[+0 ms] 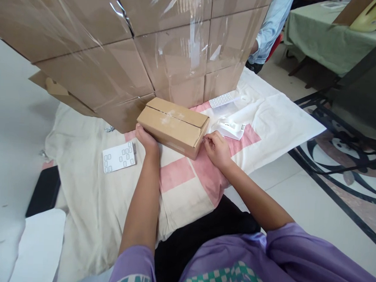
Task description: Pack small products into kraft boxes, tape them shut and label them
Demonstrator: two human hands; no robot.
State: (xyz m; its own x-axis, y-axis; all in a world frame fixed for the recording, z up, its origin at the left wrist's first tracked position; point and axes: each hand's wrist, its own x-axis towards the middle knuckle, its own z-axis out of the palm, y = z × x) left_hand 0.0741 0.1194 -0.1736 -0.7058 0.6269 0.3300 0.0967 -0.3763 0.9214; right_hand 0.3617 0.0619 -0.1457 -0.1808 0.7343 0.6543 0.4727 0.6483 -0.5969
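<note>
A small closed cardboard box [171, 125] lies slantwise on the cloth, its top flaps meeting along a seam with clear tape across it. My left hand [147, 138] is wrapped round the box's near left end, with its fingertips hidden behind the cardboard. At the other end, my right hand [217, 148] has its fingers curled in a pinch against the lower edge of the end face. What is between those fingertips is too small to make out.
Large taped cartons [176, 49] stand stacked behind the box. To the right are a white device [229, 128] and a white keypad-like item [221, 100]. A white printed card [118, 157] lies left, a black case [44, 191] beyond it. Another person's sleeve [272, 28] shows behind the cartons.
</note>
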